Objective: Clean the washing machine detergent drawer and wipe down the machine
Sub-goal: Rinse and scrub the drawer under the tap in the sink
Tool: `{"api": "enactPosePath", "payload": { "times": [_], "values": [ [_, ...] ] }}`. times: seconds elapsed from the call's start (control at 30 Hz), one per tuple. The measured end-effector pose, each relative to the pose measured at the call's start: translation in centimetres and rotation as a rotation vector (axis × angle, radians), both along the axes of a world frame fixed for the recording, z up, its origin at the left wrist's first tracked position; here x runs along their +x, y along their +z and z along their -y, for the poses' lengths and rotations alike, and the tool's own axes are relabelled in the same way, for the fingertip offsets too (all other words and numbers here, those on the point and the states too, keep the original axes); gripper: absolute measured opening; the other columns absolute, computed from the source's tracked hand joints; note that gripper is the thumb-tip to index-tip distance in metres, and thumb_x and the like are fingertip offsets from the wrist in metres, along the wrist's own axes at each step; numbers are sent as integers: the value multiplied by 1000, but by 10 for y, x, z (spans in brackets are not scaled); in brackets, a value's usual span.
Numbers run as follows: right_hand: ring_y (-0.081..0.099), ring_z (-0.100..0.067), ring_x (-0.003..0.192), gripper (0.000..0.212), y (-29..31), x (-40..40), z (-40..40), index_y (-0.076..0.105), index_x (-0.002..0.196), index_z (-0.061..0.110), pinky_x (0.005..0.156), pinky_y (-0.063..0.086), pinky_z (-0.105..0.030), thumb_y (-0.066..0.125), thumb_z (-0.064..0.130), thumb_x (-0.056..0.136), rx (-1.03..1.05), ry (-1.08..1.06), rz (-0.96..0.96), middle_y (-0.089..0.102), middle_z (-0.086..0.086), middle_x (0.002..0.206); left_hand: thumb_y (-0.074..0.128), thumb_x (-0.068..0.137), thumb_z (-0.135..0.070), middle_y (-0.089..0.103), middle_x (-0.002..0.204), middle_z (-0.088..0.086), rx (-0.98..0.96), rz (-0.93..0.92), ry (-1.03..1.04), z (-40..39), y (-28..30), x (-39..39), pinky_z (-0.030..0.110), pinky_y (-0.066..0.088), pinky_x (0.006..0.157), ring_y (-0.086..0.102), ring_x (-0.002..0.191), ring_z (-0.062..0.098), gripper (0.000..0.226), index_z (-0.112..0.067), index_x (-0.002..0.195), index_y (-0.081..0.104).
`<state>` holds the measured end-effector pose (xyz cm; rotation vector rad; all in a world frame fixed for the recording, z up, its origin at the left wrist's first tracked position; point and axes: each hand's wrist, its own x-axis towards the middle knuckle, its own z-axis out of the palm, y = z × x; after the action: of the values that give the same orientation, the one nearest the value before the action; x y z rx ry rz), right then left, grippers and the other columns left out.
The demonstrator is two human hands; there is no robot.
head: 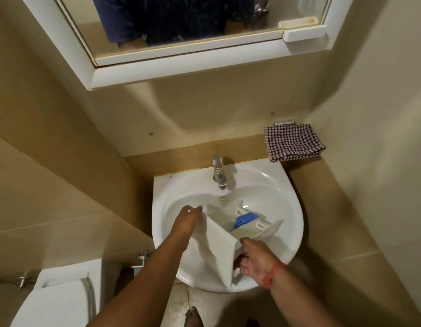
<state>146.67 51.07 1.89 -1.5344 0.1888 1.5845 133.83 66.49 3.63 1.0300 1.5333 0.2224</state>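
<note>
Over the sink (pixel 289 234), the right hand (pixel 256 258) grips the detergent drawer (pixel 222 241); the left hand (pixel 187 221) rests open against it. Rinsing seems next, needing the tap (pixel 218 172) turned on.

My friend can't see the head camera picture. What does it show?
Two hands hold a white detergent drawer with a blue insert in a white sink: the right hand grips its near end, the left hand touches its far side. The tap looks off, and a checked cloth lies beside the sink, under a mirror.
</note>
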Motion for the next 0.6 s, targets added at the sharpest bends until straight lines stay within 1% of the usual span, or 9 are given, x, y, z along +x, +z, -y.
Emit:
{"api": "enactPosePath", "payload": {
  "times": [0.1,0.17,0.23,0.3,0.37,0.43,0.5,0.53,0.6],
  "values": [
    [70,-31,88,30,-17,-20,-7,48,127,8,72,53,-37,50,16,98,-37,-89,-7,68,-19,109,61,95,-27,41,149,6,-13,29,-57,2,5,9,37,47,89,48,125,29,60,-19,148,36],
    [70,-33,96,37,-28,-29,-12,43,132,9,68,54,-36,52,14,97,-31,-160,-18,66,-21,116,61,91,-14,55,131,9,42,15,-137,4,5,14,35,54,74,57,102,24,38,-19,127,48],
    [68,-32,99,37,-31,-33,-16,42,133,10,66,54,-33,52,13,98,-7,-193,-43,65,-19,119,58,88,-6,62,114,7,137,-5,-205,6,2,15,36,55,75,59,90,18,30,-21,113,50],
    [68,-30,100,33,-32,-32,-18,45,132,9,69,54,-33,51,12,100,45,-191,-71,67,-17,118,55,88,-4,61,106,0,196,-15,-236,5,1,15,30,50,74,58,87,13,32,-24,111,48],
    [68,-29,100,26,-30,-28,-18,54,127,8,76,56,-34,50,10,101,100,-162,-94,69,-17,115,55,87,-4,59,105,-5,231,-24,-265,2,0,15,28,46,78,57,92,15,38,-26,117,47],
    [65,-32,107,25,-25,-19,-15,56,125,5,88,55,-38,53,11,101,90,-78,-96,67,-21,117,54,86,-5,60,112,-3,244,-33,-303,-2,-2,15,29,46,82,57,100,19,45,-25,126,48],
    [64,-36,108,29,-19,-3,-8,55,122,0,95,54,-42,58,18,99,35,104,-58,64,-27,114,53,86,-4,59,116,-3,249,-42,-321,-4,-3,16,29,46,84,57,102,20,49,-24,130,48],
    [67,-37,101,30,-13,8,-5,56,116,-2,91,56,-43,59,21,98,-6,220,-13,65,-27,107,52,87,-4,59,117,-4,254,-40,-329,-5,-4,16,29,46,84,56,102,20,50,-24,132,47],
    [71,-32,76,30,2,31,-4,58,102,-3,71,60,-40,57,27,100,-63,396,81,69,-22,84,53,88,-3,58,119,-4,262,-32,-340,-6,-6,18,29,44,84,55,102,18,51,-24,134,46]
  ]
}}
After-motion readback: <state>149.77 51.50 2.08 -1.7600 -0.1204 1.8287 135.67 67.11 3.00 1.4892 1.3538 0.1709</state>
